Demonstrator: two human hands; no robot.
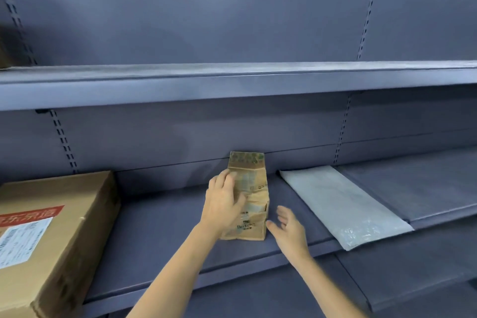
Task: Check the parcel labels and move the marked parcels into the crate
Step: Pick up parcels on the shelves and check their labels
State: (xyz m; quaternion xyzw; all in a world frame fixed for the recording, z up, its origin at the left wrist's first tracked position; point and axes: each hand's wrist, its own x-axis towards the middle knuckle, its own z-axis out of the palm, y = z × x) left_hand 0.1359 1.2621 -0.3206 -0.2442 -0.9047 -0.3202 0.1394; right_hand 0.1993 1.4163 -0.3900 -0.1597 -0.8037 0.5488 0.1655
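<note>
A small brown cardboard parcel (254,196) with printed text and worn tape lies on the grey shelf (160,240), its long side running away from me. My left hand (223,204) rests on the parcel's left side, fingers spread over its top. Just off the parcel's near right corner, my right hand (287,230) is open with the fingertips close to the cardboard. A large brown box (51,235) with red tape and a white shipping label stands at the left end of the shelf. No crate is in view.
A flat white-grey plastic mailer (343,206) lies to the right, overhanging the shelf's front edge. An upper shelf (232,85) runs across above. Slotted uprights (63,142) stand against the back panel. Another shelf section (426,188) continues to the right.
</note>
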